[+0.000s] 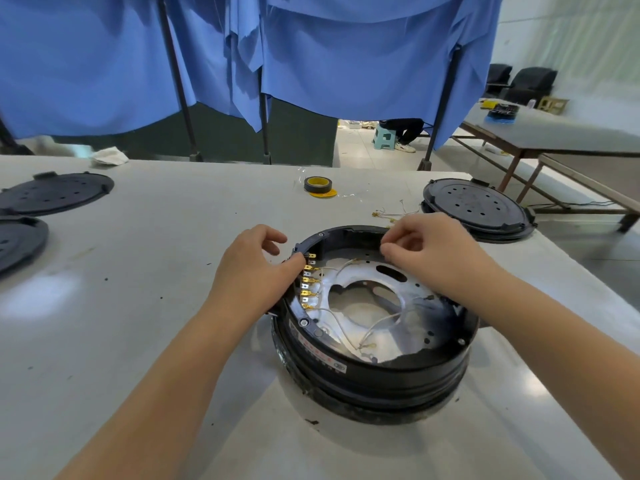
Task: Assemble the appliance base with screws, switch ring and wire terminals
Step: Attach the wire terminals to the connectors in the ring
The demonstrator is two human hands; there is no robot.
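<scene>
The round black appliance base lies open side up on the white table, showing a silver metal plate and thin white wires. A row of brass terminals lines its left inner wall. My left hand rests on the base's left rim, its thumb pressing beside the upper terminals. My right hand hovers over the far rim with curled fingers pinched together; whatever they pinch is too small to see.
Black round covers lie at the left and at the right. A roll of yellow-and-black tape and loose wires with terminals lie behind the base. Blue cloth hangs on a frame at the table's far edge.
</scene>
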